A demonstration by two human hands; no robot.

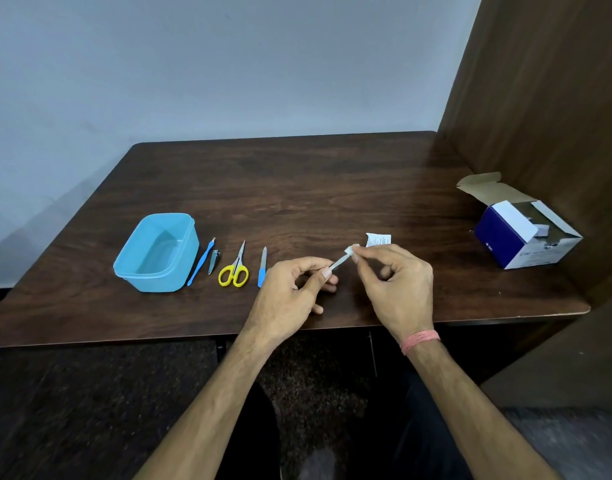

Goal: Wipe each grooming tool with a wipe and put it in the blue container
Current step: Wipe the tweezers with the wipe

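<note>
A dark wood-grain table [297, 188] stands against a pale wall, with a brown wooden panel rising along its right side. Over the near middle of the table, the left hand [290, 289] pinches a thin, pale grooming tool [338, 263] between thumb and forefinger, its tip angled up to the right. The right hand [394, 282] pinches a small white wipe [351, 250] against that tip, its other fingers curled. Just beyond the hands lies a torn white wrapper [377, 239]. At the left sits the blue container [157, 252], open, nothing visible inside. Between it and the hands, in a row from left to right, lie a slim blue stick [200, 263], a nail clipper [213, 262], yellow-handled scissors [234, 270] and a blue-handled file [262, 268]. On the far right, an opened blue and white box [526, 233] rests near the panel.
</note>
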